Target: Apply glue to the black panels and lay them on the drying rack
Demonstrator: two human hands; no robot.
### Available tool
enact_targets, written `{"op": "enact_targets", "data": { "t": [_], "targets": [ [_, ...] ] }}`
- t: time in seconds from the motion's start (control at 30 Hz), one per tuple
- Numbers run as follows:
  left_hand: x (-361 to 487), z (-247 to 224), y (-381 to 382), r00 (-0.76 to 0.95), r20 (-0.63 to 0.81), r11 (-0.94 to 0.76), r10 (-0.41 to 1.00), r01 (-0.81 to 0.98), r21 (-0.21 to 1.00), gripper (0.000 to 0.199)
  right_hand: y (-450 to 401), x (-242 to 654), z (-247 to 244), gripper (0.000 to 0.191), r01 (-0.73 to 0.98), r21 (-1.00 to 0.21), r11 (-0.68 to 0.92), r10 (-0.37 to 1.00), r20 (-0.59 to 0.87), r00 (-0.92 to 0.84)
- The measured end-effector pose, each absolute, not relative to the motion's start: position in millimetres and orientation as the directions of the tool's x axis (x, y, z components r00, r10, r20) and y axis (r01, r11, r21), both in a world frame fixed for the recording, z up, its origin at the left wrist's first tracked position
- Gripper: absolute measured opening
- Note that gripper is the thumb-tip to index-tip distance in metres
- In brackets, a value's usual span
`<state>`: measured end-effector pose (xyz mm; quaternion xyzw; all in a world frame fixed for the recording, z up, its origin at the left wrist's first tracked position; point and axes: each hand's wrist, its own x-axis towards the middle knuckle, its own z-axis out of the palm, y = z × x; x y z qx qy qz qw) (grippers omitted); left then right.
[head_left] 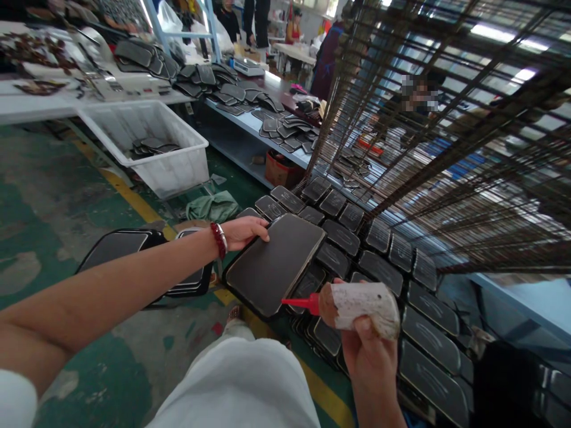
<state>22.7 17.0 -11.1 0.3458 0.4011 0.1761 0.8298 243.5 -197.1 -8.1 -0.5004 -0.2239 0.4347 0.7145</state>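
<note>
My left hand grips the far left edge of a dark, flat panel with rounded corners, thumb on top and fingers underneath. A thin pale line runs along the panel's rim. My right hand is wrapped round a stained white squeeze bottle, held on its side. Its red nozzle points left, with the tip at the panel's near right edge; whether it touches cannot be told. Under and beyond the panel lie rows of smaller dark padded pieces, several with pale marks on top.
A wire mesh rack leans over the pieces from the right. At the left stand a white plastic bin and stacked dark panels. Green cloth lies near the bin. Behind, a bench holds more dark pieces; people are farther back.
</note>
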Motion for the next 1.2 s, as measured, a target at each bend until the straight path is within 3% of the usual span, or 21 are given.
{"op": "enact_targets", "data": {
  "t": [0.23, 0.4, 0.5, 0.63, 0.7, 0.8, 0.9, 1.07, 1.2],
  "targets": [
    [21, -9, 15, 0.502, -0.563, 0.685, 0.657, -0.084, 0.724, 0.031, -201, 242, -9, 0.065, -0.350, -0.927, 0.139, 0.833, -0.082, 0.548],
    [19, -14, 15, 0.454, -0.619, 0.741, 0.641, -0.153, 0.654, 0.027, -198, 237, -12, 0.062, -0.337, -0.928, 0.160, 0.776, -0.093, 0.624],
    [18, -22, 13, 0.398, -0.666, 0.770, 0.631, -0.214, 0.601, 0.025, -196, 228, -17, 0.044, -0.488, -0.864, 0.122, 0.745, -0.245, 0.620],
    [22, -36, 0, 0.333, -0.597, 0.683, 0.730, -0.299, 0.667, 0.032, -181, 225, -14, 0.029, -0.762, -0.648, 0.014, 0.756, -0.492, 0.432],
    [28, -41, -11, 0.345, -0.563, 0.656, 0.751, -0.291, 0.696, 0.034, -167, 235, -10, 0.029, -0.765, -0.640, 0.078, 0.770, -0.448, 0.454],
    [42, -42, -29, 0.422, -0.551, 0.678, 0.720, -0.262, 0.686, 0.031, -144, 256, -8, 0.031, -0.582, -0.789, 0.196, 0.775, -0.240, 0.585],
    [57, -36, -42, 0.482, -0.555, 0.711, 0.678, -0.239, 0.662, 0.029, -125, 270, -13, 0.038, -0.419, -0.883, 0.212, 0.784, -0.102, 0.612],
    [76, -27, -42, 0.501, -0.563, 0.729, 0.657, -0.231, 0.645, 0.027, -125, 266, -21, 0.053, -0.313, -0.916, 0.251, 0.767, -0.008, 0.641],
    [79, -26, -33, 0.455, -0.579, 0.714, 0.677, -0.212, 0.668, 0.026, -148, 265, -22, 0.056, -0.331, -0.935, 0.128, 0.863, -0.059, 0.502]
  ]
}}
